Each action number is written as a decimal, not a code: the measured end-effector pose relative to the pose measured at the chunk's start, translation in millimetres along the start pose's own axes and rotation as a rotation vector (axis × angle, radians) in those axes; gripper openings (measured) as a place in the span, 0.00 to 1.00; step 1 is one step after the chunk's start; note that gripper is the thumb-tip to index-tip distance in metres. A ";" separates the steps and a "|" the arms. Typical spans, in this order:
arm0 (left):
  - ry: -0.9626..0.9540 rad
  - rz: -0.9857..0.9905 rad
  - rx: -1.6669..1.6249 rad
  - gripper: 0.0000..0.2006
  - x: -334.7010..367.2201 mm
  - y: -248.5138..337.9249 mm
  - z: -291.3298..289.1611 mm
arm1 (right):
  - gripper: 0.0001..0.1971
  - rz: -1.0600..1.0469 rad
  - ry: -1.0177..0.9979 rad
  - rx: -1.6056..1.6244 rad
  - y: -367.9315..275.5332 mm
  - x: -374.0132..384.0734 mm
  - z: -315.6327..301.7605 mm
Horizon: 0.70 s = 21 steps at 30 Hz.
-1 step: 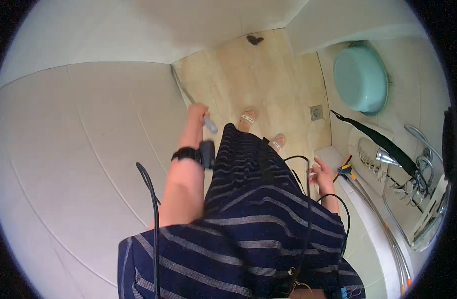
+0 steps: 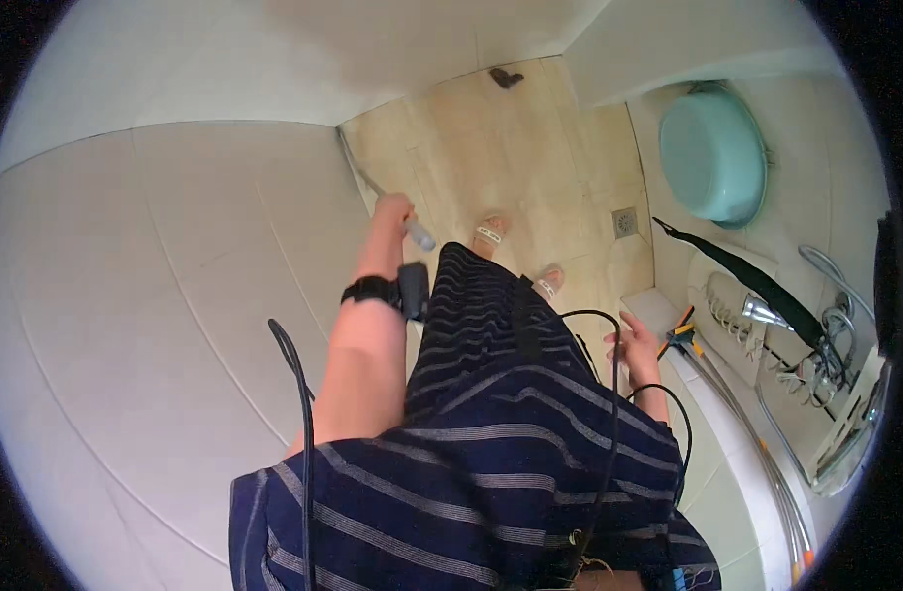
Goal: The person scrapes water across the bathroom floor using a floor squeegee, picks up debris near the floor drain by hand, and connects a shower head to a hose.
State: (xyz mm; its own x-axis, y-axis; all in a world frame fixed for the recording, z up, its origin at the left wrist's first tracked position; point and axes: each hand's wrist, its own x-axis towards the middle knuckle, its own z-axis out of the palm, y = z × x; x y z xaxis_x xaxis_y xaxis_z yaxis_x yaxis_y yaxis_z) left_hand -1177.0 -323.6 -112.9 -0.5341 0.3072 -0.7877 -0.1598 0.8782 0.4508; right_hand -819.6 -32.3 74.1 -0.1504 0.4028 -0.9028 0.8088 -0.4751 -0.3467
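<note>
My left hand (image 2: 394, 209) is closed round the grey handle of a long thin tool (image 2: 371, 183). The handle's rounded end sticks out toward my skirt, and the grey shaft runs off along the base of the left wall to the far left corner. What sits at its far end is too small to tell. My right hand (image 2: 636, 347) hangs at my right side with its fingers apart, holding nothing, near a black cable. A small dark crumpled thing (image 2: 506, 78) lies on the tiled floor (image 2: 491, 138) by the far wall.
A light green basin (image 2: 712, 156) hangs on the right wall. A square floor drain (image 2: 624, 223) lies below it. A closed black umbrella (image 2: 742, 268), a shower head (image 2: 767, 311) and long poles (image 2: 732, 394) are at the right. My sandalled feet (image 2: 490, 233) stand on the floor.
My left hand and the tool's handle have shifted slightly away from me and to the right. My right hand stays nearly where it was.
</note>
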 end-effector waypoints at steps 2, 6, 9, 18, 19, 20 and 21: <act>-0.134 0.039 0.577 0.04 50.6 -20.4 -9.9 | 0.21 0.016 -0.080 -0.041 -1.7 3.4 11.0; -0.300 0.122 1.060 0.08 34.6 31.6 33.9 | 0.21 0.026 -0.033 -0.017 9.9 3.0 8.9; -0.445 0.210 1.259 0.09 -28.9 29.7 42.8 | 0.21 0.047 -0.024 0.010 10.6 -3.0 10.7; -0.027 -0.273 0.257 0.33 -156.1 -14.5 -28.8 | 0.20 0.003 -0.082 -0.063 4.3 16.2 15.6; 0.036 -0.190 0.330 0.30 -158.5 -17.8 -26.0 | 0.20 -0.017 -0.084 -0.080 5.5 20.0 12.7; 0.088 -0.100 0.404 0.27 -157.7 -24.2 -23.6 | 0.21 -0.016 -0.079 -0.084 4.6 18.3 11.6; 0.109 -0.125 0.404 0.27 -153.8 -36.7 -24.6 | 0.21 -0.018 -0.079 -0.088 0.9 18.1 12.3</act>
State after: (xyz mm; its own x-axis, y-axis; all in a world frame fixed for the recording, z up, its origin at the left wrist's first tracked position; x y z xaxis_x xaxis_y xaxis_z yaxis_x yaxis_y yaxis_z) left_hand -1109.4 -412.1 2.1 -0.6189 0.1677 -0.7674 0.0972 0.9858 0.1370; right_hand -828.6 -35.1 54.3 -0.2070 0.3467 -0.9149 0.8516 -0.3964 -0.3429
